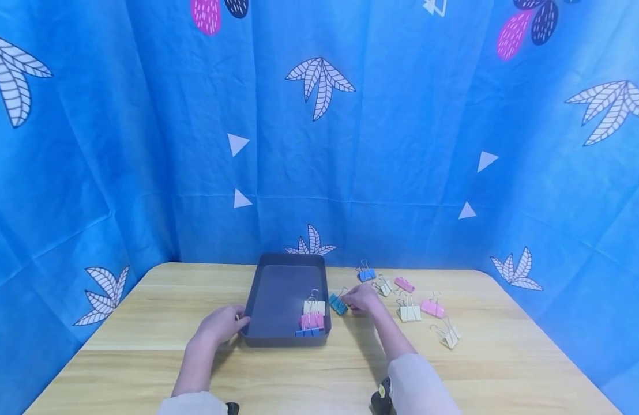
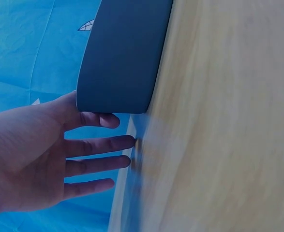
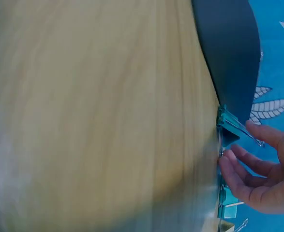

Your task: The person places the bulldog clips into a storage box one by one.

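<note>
Touching the smooth, round-cornered tray (image 1: 285, 341) with straight, spread fingers of the left hand (image 1: 219, 324). Curving the right hand (image 1: 363, 298) round a wedge-shaped, wire-handled teal clip (image 1: 338, 304), just outside the tray's right wall on grained wooden tabletop (image 1: 143, 328) — cannot tell whether pinching

"What surrounds us?"
"We face creased blue cloth (image 1: 402, 155), nine o'clock through twelve to three."
"Its print?"
"We see white leaves (image 1: 323, 92) at twelve, pink petals (image 1: 205, 15) at eleven and two, pale triangles (image 1: 467, 211) at nine and three."
"At six?"
"We have a wood table (image 1: 506, 374), its far corners rounded."
</note>
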A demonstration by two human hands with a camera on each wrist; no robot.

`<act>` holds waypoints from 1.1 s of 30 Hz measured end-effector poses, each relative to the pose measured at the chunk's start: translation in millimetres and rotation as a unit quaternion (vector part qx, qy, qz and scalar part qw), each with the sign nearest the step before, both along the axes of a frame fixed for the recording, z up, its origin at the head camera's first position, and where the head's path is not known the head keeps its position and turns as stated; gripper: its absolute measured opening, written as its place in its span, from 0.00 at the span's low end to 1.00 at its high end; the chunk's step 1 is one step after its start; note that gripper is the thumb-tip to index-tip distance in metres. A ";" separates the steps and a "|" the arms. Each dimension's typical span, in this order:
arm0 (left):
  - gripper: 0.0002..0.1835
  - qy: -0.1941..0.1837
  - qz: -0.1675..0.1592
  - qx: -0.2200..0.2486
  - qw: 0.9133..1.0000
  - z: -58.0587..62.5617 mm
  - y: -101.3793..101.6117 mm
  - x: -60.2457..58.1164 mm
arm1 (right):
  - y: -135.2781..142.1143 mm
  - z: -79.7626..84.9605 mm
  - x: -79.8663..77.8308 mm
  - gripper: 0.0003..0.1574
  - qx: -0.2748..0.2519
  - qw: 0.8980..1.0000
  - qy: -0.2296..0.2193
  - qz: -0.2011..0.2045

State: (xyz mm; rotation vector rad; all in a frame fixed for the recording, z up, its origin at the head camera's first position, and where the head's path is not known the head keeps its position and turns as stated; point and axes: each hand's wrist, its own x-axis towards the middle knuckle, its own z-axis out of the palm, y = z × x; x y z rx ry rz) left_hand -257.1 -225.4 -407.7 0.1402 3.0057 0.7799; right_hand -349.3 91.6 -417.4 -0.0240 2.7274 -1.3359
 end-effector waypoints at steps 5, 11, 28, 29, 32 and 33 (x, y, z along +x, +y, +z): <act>0.16 0.003 0.000 -0.004 1.000 -2.0 -0.4 -1.0 | -3.8 -5.6 -3.5 0.09 -0.018 1.000 0.003 -0.014; 0.15 0.004 0.004 -0.007 1.000 -1.4 0.5 -1.1 | -5.5 -10.4 -8.3 0.10 -0.014 0.999 0.005 -0.035; 0.17 0.007 0.012 -0.018 1.000 0.7 2.9 -0.1 | -3.2 -5.9 -4.7 0.05 0.038 0.998 0.032 -0.025; 0.17 0.007 0.012 -0.017 1.000 1.0 3.0 0.0 | -2.9 -5.7 -4.5 0.04 0.039 0.998 0.036 -0.024; 0.16 0.008 0.009 -0.016 1.000 1.3 3.2 0.2 | -1.5 -5.6 -4.5 0.04 0.045 0.998 0.042 -0.021; 0.16 0.009 0.009 -0.015 1.000 1.0 3.1 -0.1 | -0.7 -5.1 -4.6 0.03 0.043 0.998 0.041 -0.020</act>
